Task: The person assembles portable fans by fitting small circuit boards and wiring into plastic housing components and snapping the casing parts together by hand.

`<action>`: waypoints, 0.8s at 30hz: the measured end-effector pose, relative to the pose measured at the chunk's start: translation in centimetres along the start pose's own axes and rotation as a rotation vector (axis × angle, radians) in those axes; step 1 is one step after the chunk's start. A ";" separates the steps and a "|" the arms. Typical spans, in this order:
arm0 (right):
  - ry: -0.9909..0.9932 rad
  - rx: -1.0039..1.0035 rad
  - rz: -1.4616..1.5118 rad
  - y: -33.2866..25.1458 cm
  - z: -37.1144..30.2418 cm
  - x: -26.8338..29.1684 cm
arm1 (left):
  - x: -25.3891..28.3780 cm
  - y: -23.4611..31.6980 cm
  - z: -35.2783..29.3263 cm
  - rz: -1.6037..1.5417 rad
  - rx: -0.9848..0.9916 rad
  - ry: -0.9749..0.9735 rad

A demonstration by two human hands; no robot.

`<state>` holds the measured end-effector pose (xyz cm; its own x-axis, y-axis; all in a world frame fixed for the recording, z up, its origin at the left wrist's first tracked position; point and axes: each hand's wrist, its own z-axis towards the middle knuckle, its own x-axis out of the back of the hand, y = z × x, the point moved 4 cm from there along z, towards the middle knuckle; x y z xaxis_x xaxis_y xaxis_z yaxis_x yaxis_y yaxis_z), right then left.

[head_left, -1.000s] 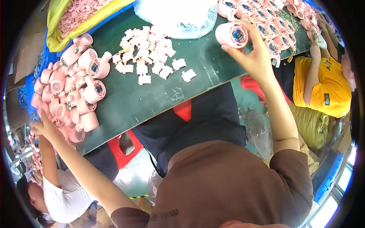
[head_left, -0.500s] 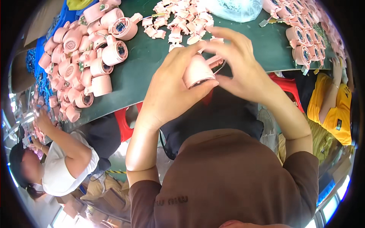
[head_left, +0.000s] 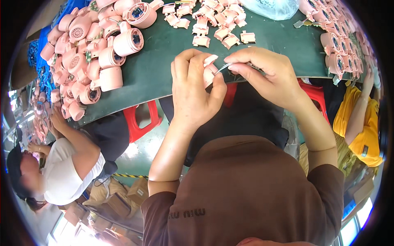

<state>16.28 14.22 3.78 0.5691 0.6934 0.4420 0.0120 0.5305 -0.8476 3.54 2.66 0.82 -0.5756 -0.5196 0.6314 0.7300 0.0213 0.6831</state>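
— What has changed in the last second?

— A second ago the arms were spread wide, the right hand (head_left: 269, 76) up at a pink drum-shaped plastic housing near the far right edge of the dark green work surface (head_left: 164, 69), the left reaching out toward the left-hand heap. Half a second ago both had come together in front of the chest around a pink housing. Now they sit just over the near edge of the surface, closer to it than before.

— And what do the fingers hold?

— The left hand (head_left: 195, 92) is curled closed around a small pink plastic part (head_left: 210, 69); only a sliver of it shows between thumb and fingertips, so its shape can't be told. The right hand's thumb and forefinger pinch a thin pale wire or strip (head_left: 223, 67) that runs to that part.

— So the work has moved on?

— I'd judge the fetching is over and fine fitting is in hand: the hands are touching, working at one spot.

— What lies around them?

— A scatter of small pink clip-like pieces (head_left: 213, 24) toward the far edge, a heap of pink round fan housings (head_left: 94, 53) at the left end, a row of similar pink housings (head_left: 340, 49) along the right end, and a clear plastic bag (head_left: 271, 7) at the far edge. A person in a white shirt (head_left: 65, 172) sits at the left, another in a yellow shirt (head_left: 361, 127) at the right.
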 end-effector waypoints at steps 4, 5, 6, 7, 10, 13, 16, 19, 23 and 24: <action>0.167 -0.060 -0.009 0.7 -1.0 -1.4 | -0.1 -0.1 0.3 0.015 0.010 0.060; 0.216 0.009 -0.023 0.7 -1.0 -1.7 | 0.0 -0.1 0.3 -0.004 0.017 0.097; 0.214 0.008 -0.021 0.8 -0.9 -2.1 | -0.1 -0.1 0.2 -0.003 0.019 0.096; 0.256 0.069 -0.025 0.5 -0.7 -2.4 | -0.2 -0.2 0.1 -0.069 0.079 0.112; 0.304 0.077 -0.023 0.2 -1.0 -3.4 | -0.2 -0.3 0.1 -0.145 0.120 0.153; 0.370 -0.168 0.210 1.3 -1.7 -4.6 | -0.2 -0.1 0.1 -0.163 0.116 0.174; 0.354 -0.306 0.450 2.0 -2.0 -5.0 | -0.3 0.1 0.1 -0.137 0.089 0.152; 0.353 -0.236 0.275 1.6 -2.0 -3.9 | -0.3 0.5 0.3 -0.136 0.055 0.125; 0.241 -0.061 0.073 1.2 -1.8 -1.9 | 0.2 0.5 0.2 -0.147 0.020 0.113; 0.234 0.030 -0.041 1.2 -1.8 -0.6 | 0.2 0.3 0.0 -0.183 0.057 0.117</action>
<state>17.47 13.53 1.97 0.7434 0.5413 0.3928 0.0161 0.5727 -0.8196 3.64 2.56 1.22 -0.6478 -0.6144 0.4504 0.5931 -0.0357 0.8043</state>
